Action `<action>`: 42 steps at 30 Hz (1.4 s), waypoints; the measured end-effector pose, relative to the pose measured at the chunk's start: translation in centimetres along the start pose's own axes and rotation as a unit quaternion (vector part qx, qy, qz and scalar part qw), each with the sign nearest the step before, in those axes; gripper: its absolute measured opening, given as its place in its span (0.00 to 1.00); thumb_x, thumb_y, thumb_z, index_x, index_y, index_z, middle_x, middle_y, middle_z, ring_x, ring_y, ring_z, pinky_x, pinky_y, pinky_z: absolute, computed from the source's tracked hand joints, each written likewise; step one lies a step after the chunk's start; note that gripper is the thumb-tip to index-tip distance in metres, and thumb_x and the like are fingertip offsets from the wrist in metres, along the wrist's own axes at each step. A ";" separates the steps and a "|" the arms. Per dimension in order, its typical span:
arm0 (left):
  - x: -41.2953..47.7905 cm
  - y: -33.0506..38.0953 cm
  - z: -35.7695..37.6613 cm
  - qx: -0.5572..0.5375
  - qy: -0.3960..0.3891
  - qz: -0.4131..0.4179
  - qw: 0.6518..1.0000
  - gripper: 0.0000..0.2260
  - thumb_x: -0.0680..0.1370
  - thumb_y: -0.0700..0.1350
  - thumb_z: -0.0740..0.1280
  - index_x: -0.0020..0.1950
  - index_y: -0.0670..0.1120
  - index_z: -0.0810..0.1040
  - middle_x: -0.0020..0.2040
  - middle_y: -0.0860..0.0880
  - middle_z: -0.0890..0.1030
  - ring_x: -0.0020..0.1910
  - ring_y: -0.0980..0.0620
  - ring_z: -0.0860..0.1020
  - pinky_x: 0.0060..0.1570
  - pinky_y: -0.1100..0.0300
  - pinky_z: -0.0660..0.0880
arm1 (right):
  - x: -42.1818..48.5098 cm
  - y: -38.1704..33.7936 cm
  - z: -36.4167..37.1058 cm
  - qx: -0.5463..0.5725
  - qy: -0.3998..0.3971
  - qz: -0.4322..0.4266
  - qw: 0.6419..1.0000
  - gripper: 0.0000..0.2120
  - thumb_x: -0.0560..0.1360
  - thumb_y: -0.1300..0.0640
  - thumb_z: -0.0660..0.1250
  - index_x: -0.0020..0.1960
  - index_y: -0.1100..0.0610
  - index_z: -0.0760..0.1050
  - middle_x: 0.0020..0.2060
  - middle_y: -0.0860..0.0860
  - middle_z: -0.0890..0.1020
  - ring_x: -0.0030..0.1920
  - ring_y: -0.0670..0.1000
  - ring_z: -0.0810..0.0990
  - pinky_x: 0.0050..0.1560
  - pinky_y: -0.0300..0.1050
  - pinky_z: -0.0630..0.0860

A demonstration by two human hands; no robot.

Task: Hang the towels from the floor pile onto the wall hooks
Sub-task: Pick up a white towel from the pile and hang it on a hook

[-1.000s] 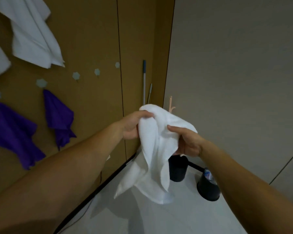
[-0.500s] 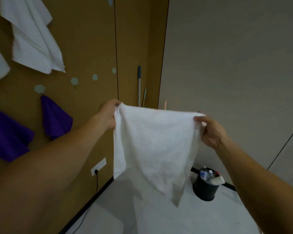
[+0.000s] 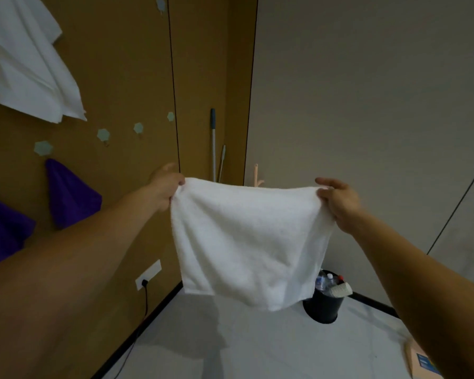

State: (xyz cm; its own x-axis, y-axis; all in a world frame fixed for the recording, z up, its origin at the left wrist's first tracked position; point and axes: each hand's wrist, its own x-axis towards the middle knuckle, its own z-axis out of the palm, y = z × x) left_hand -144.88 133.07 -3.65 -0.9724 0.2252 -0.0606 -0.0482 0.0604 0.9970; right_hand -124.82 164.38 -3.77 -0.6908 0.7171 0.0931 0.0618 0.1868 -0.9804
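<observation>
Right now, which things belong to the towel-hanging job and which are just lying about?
Job: held white towel, pinched by left hand and right hand; bare wall hooks; hung white towel; hung purple towels.
Lying about: black bin; pole; wall socket.

- I get a dim, flat, even picture with no glare.
- The towel [image 3: 246, 242] throws a soft shadow down-left on the floor [image 3: 271, 356].
- Wall seams [image 3: 173, 77] bow near the edges; the left arm [image 3: 52, 283] looks soft up close.

Plain white towel [image 3: 246, 242] at centre; second white towel [image 3: 30, 77] upper left; purple towels [image 3: 71, 198] at left. Ochre-brown wall [image 3: 115, 64] with pale green hooks [image 3: 103, 134]; grey wall [image 3: 367, 105] at right; black bucket [image 3: 324, 305] lower right.
</observation>
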 end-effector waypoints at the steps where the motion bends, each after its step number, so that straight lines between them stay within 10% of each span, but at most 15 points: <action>1: -0.1 0.0 0.2 -0.001 0.009 0.006 1.000 0.23 0.76 0.34 0.62 0.70 0.50 0.70 0.67 0.43 0.71 0.56 0.44 0.74 0.48 0.54 0.74 | 0.1 0.0 -0.2 0.023 -0.006 0.005 1.000 0.16 0.74 0.68 0.64 0.59 0.56 0.79 0.50 0.53 0.81 0.47 0.51 0.77 0.50 0.43 0.74; 7: -0.8 -0.1 -0.1 0.096 0.017 -0.017 0.995 0.04 0.76 0.41 0.68 0.44 0.50 0.79 0.47 0.47 0.79 0.42 0.50 0.75 0.38 0.57 0.73 | 1.0 -0.3 -1.6 0.064 -0.015 0.026 0.997 0.15 0.71 0.71 0.65 0.53 0.59 0.81 0.48 0.53 0.80 0.41 0.50 0.76 0.45 0.45 0.72; 14: -0.8 -1.6 0.7 0.033 0.076 -0.024 0.996 0.08 0.77 0.40 0.64 0.50 0.48 0.82 0.47 0.49 0.80 0.42 0.49 0.75 0.38 0.56 0.72 | 1.0 0.8 -2.8 0.037 -0.020 0.002 0.999 0.11 0.71 0.66 0.71 0.53 0.60 0.81 0.39 0.47 0.81 0.37 0.44 0.76 0.34 0.34 0.70; 20: -0.8 -1.8 2.1 0.011 0.111 0.019 0.994 0.14 0.77 0.36 0.64 0.60 0.46 0.80 0.61 0.44 0.78 0.54 0.45 0.76 0.54 0.54 0.76 | 1.5 1.1 -3.3 0.076 0.016 -0.018 0.997 0.06 0.74 0.62 0.71 0.51 0.60 0.81 0.49 0.56 0.83 0.43 0.49 0.79 0.53 0.47 0.78; 29: -2.0 -0.2 4.7 -0.037 0.089 0.011 0.995 0.23 0.74 0.31 0.59 0.60 0.53 0.79 0.56 0.48 0.77 0.49 0.48 0.78 0.46 0.54 0.79 | 3.2 1.3 -6.3 0.117 -0.005 0.006 0.993 0.25 0.73 0.69 0.69 0.66 0.52 0.73 0.54 0.50 0.78 0.52 0.51 0.79 0.56 0.49 0.78; 35: -2.6 0.3 6.6 -0.072 0.094 -0.033 0.992 0.09 0.72 0.41 0.67 0.51 0.48 0.82 0.48 0.48 0.77 0.35 0.52 0.70 0.25 0.60 0.62 | 4.3 1.6 -7.8 0.148 -0.015 -0.005 0.989 0.22 0.71 0.70 0.70 0.61 0.52 0.78 0.49 0.48 0.82 0.50 0.46 0.80 0.47 0.40 0.76; 42: -2.1 0.0 7.3 -0.016 0.082 0.005 0.997 0.14 0.72 0.35 0.67 0.53 0.50 0.81 0.52 0.49 0.79 0.38 0.53 0.73 0.27 0.62 0.71 | 5.5 3.0 -8.7 0.136 0.014 -0.009 0.991 0.16 0.68 0.65 0.76 0.52 0.51 0.81 0.49 0.49 0.82 0.51 0.48 0.80 0.53 0.41 0.74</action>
State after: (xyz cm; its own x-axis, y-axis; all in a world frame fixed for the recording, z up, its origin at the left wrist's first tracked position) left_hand -141.14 139.64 -3.83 -0.9970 0.0639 -0.0448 -0.0431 0.0273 0.9987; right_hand -122.18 174.71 -4.74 -0.6693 0.7345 0.1115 -0.1489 0.0144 -0.9888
